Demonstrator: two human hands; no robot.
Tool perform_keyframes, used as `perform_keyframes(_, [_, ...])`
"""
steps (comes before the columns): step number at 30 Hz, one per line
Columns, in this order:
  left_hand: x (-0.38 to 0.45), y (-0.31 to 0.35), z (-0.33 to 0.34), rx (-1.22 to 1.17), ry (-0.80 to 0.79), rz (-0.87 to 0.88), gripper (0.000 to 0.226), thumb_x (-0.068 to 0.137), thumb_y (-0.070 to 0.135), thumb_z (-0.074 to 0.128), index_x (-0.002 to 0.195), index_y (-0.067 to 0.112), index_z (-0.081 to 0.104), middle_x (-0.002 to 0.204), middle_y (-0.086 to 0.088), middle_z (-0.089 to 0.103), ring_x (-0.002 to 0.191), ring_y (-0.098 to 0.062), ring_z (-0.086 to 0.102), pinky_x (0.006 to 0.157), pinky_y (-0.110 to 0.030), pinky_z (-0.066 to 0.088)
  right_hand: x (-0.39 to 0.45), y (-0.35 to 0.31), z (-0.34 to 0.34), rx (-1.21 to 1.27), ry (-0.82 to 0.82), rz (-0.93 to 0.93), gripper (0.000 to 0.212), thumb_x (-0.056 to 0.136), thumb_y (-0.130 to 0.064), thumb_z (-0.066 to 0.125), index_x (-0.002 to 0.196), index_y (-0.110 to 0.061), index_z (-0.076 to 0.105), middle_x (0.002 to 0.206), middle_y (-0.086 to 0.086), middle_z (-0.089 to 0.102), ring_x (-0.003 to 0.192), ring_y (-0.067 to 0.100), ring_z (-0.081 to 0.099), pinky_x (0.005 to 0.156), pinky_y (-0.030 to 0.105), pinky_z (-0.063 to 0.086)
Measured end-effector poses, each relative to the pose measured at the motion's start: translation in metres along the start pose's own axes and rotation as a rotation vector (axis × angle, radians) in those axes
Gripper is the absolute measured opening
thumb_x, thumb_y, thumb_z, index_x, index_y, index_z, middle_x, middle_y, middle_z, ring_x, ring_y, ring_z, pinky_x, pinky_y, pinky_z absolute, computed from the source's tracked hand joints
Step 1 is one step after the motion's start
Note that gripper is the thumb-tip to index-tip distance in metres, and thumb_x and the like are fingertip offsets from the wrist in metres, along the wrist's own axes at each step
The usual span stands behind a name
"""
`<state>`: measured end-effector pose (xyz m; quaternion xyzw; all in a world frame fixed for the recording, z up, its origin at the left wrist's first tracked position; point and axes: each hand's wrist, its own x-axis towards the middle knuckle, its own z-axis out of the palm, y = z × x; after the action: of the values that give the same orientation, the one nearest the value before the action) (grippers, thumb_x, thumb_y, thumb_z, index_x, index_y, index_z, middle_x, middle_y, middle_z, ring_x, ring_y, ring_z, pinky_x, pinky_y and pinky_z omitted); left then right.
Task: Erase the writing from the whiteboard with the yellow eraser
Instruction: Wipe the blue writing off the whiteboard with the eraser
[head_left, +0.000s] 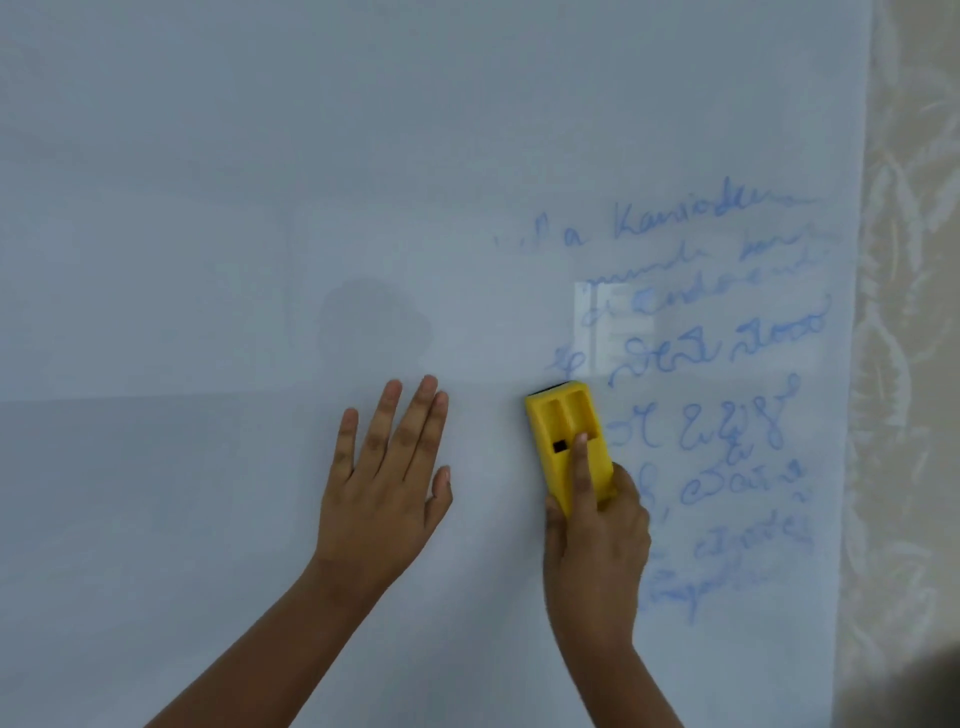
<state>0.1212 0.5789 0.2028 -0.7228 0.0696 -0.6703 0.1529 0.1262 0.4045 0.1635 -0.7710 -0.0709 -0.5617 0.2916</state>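
Against the whiteboard (208, 208), right hand (597, 551) fingers clamp the yellow eraser (566, 441), probably light, rigid, best gripped low; left hand (384, 483) lies flat, fingers apart.

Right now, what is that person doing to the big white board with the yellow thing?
A person is wiping blue writing off a whiteboard. Their right hand grips the yellow eraser and presses it against the board, one finger lying along its back. The left hand rests flat and open on the board beside it. The board's left side looks clean, but several lines of writing remain on the right, just past the eraser.
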Motion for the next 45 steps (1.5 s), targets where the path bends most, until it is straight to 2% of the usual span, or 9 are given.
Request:
perform_keyframes(3, [0.038,0.008,0.004,-0.01,0.027,-0.051,0.057,0.097,0.028,0.032,0.149,0.006,0.023,0.155,-0.01,0.025,0.143,-0.028,0.018,0.117,-0.046,0.009,-0.012,0.014,-0.009,0.007,-0.099,-0.111,0.071,0.078,-0.019,0.068,0.138,-0.029,0.031,0.121,0.022,0.051,0.087,0.038,0.055,0.071,0.046,0.047])
perform_keyframes(9, [0.045,0.012,0.015,-0.007,0.003,-0.104,0.059,0.098,0.03,0.03,0.151,0.005,0.018,0.157,-0.01,0.019,0.145,-0.028,0.015,0.117,-0.05,0.01,0.047,0.021,-0.014,0.026,0.055,0.068,0.074,0.08,-0.018,0.064,0.14,-0.031,0.024,0.121,0.027,0.048,0.088,0.042,0.051,0.075,0.05,0.045])
perform_keyframes(15, [0.045,0.011,0.015,-0.004,-0.01,-0.119,0.06,0.098,0.033,0.03,0.15,0.005,0.02,0.157,-0.01,0.018,0.145,-0.028,0.015,0.117,-0.049,0.008,0.025,0.02,-0.015,-0.027,-0.027,-0.12,0.057,0.085,-0.028,0.051,0.139,-0.028,0.032,0.123,0.023,0.049,0.09,0.04,0.053,0.074,0.046,0.046])
perform_keyframes(20, [0.045,0.013,0.015,-0.01,-0.008,-0.123,0.061,0.097,0.032,0.03,0.15,0.004,0.021,0.157,-0.009,0.018,0.145,-0.028,0.016,0.117,-0.05,0.009,0.068,0.024,-0.017,0.002,0.093,0.06,0.074,0.08,-0.017,0.065,0.141,-0.03,0.025,0.122,0.027,0.047,0.089,0.043,0.051,0.076,0.05,0.044])
perform_keyframes(26, [0.044,0.013,0.015,-0.001,-0.008,-0.127,0.06,0.097,0.032,0.031,0.149,0.003,0.023,0.156,-0.012,0.023,0.144,-0.029,0.019,0.117,-0.051,0.011,0.038,0.014,-0.013,-0.018,0.0,-0.094,0.071,0.078,-0.019,0.067,0.139,-0.027,0.032,0.122,0.024,0.049,0.09,0.04,0.054,0.074,0.048,0.046])
perform_keyframes(31, [0.045,0.015,0.016,0.001,-0.027,-0.14,0.061,0.096,0.031,0.03,0.149,0.002,0.023,0.156,-0.012,0.023,0.144,-0.029,0.018,0.117,-0.051,0.01,0.074,0.026,-0.013,0.07,0.148,0.17,0.072,0.082,-0.017,0.063,0.141,-0.032,0.024,0.124,0.027,0.046,0.094,0.044,0.051,0.078,0.053,0.042])
perform_keyframes(38, [0.045,0.015,0.014,0.008,-0.027,-0.138,0.061,0.094,0.03,0.032,0.148,0.002,0.026,0.155,-0.013,0.027,0.143,-0.03,0.022,0.116,-0.052,0.014,0.05,0.006,-0.015,-0.001,0.04,-0.096,0.066,0.08,-0.018,0.061,0.138,-0.03,0.032,0.122,0.023,0.049,0.092,0.041,0.053,0.075,0.05,0.045])
perform_keyframes(43, [0.046,0.016,0.014,0.0,-0.049,-0.147,0.062,0.094,0.031,0.032,0.148,0.002,0.025,0.155,-0.012,0.025,0.144,-0.029,0.02,0.116,-0.051,0.012,0.111,0.0,-0.022,0.055,0.132,0.132,0.072,0.082,-0.018,0.063,0.141,-0.031,0.026,0.126,0.027,0.043,0.097,0.046,0.048,0.08,0.056,0.04])
perform_keyframes(45, [0.046,0.015,0.014,-0.004,-0.047,-0.146,0.061,0.094,0.031,0.033,0.148,0.002,0.026,0.155,-0.012,0.026,0.143,-0.029,0.021,0.116,-0.051,0.012,0.109,-0.024,-0.018,0.052,0.136,0.07,0.072,0.082,-0.02,0.063,0.142,-0.031,0.025,0.125,0.026,0.044,0.095,0.044,0.048,0.078,0.054,0.04])
